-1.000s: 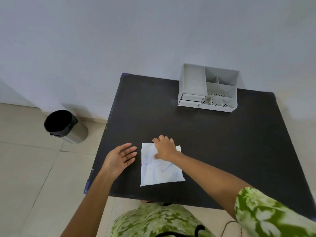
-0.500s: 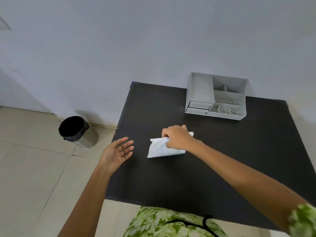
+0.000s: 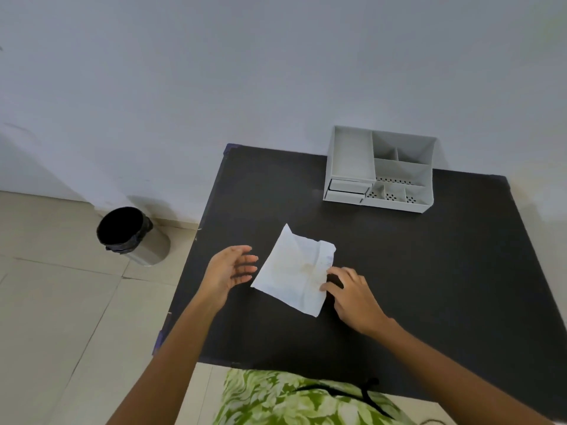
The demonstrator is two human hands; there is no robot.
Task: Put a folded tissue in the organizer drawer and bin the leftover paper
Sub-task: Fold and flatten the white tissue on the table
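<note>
From the head view, the crumpled white square tissue (image 3: pixel 294 269) lies flat mid black worktop (image 3: pixel 429 271), right hand (image 3: pixel 349 294) fingertips touching its right edge. Left hand (image 3: pixel 228 268) hovers spread just beside it, holding nothing. Grey plastic compartment organizer (image 3: pixel 380 170) sits at the back, black-lined round bin (image 3: pixel 132 236) on the floor.

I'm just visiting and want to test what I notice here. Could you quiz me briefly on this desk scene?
1. True or false: the tissue is already inside the organizer.
2. Which hand touches the tissue? A) left hand B) right hand C) both
3. Fill in: the bin stands on the ____, left of the table.

Key
1. False: it lies spread on the table, in front of the organizer and apart from it.
2. B: its fingertips meet the tissue's right edge; the left hand hovers open beside it.
3. floor
</note>
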